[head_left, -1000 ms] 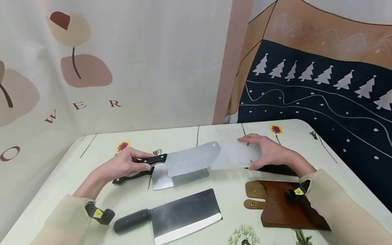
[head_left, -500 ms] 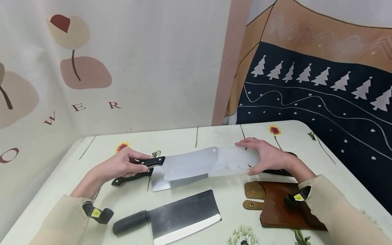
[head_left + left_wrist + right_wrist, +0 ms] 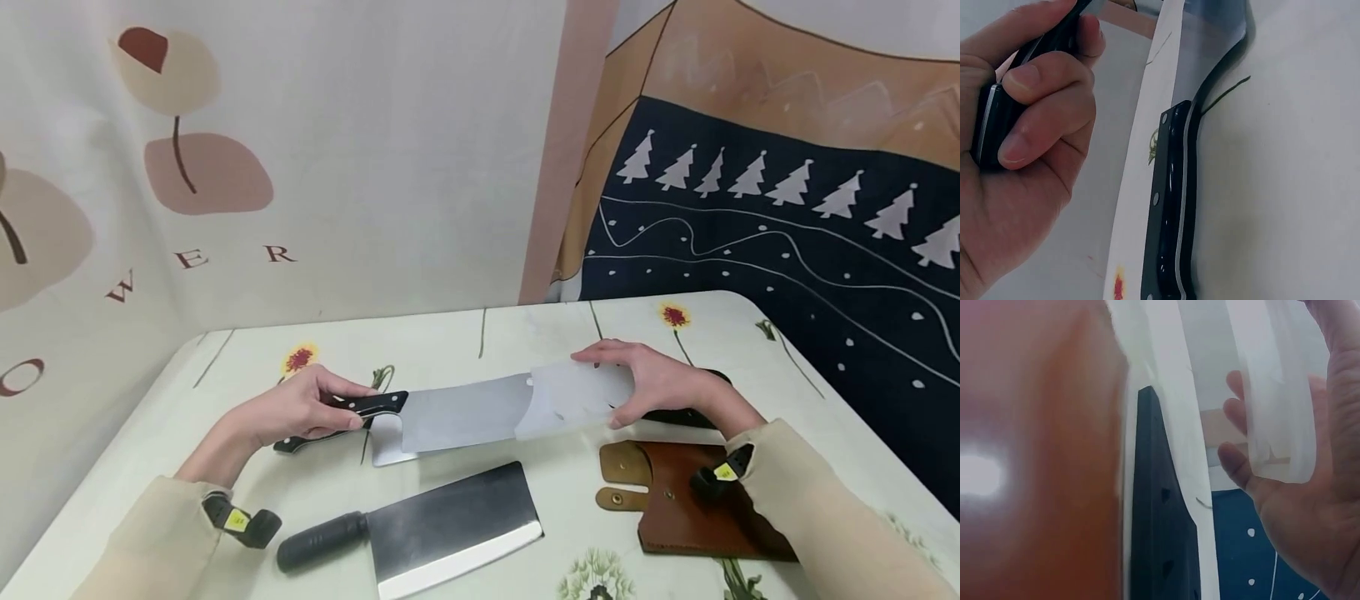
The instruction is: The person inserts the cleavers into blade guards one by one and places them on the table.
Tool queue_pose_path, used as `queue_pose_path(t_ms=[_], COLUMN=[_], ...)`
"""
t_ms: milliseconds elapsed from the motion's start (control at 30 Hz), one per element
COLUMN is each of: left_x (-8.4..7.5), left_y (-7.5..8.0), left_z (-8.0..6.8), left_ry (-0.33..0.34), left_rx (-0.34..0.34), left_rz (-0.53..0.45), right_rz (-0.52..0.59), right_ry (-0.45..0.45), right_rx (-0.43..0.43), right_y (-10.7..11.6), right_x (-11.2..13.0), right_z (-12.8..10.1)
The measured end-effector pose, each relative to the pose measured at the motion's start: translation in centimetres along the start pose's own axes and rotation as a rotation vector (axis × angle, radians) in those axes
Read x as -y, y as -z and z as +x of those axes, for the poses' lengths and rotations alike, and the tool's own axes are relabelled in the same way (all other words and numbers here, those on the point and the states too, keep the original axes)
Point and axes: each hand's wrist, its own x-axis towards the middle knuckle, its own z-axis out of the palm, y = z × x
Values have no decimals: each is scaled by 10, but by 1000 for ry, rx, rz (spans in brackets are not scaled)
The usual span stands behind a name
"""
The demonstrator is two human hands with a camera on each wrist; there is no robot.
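1. We find the cleaver [image 3: 457,412] held off the table [image 3: 525,329] at mid-table, blade level, its tip just entered into the translucent plastic sheath [image 3: 573,396]. We judge the blade stiff, fairly heavy for its size and smooth enough to slip; the lower edge is the hazard, so hold belongs on the handle only.

2. The left hand [image 3: 300,408] grasps the cleaver's black riveted handle [image 3: 367,404], fingers curled round it with the thumb on top; the left wrist view confirms the fingers [image 3: 1047,119] wrapped round the handle.

3. The right hand [image 3: 648,383] holds the sheath by its far end, thumb beneath and fingers over the top. In the right wrist view the thin film [image 3: 1272,394] lies across the fingers. We judge it light, flexible and liable to buckle or be cut if the blade enters askew; a hold at the closed end, clear of the mouth, looks sound.

4. A second knife [image 3: 390,437] with a like black handle lies on the table directly under the held one, apart from it.

5. Nearer the person lies a larger dark cleaver [image 3: 442,525] with a round black grip, untouched.

6. A brown leather sheath [image 3: 690,508] lies flat below the right forearm. A dark item behind the right hand is too hidden to identify.
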Motion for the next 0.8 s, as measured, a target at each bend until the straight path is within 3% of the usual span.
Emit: queue_pose_path(t_ms=[367, 567, 800], left_x=[-1, -7, -4], left_y=[-4, -14, -22], left_z=[4, 13, 12], left_ry=[-98, -74, -30], left_rx=[61, 25, -5], left_rz=[65, 72, 21], right_rz=[32, -15, -11], right_ry=[32, 33, 36], right_rx=[44, 16, 22], right_y=[-10, -15, -15], right_x=[19, 28, 27], right_z=[-1, 4, 5])
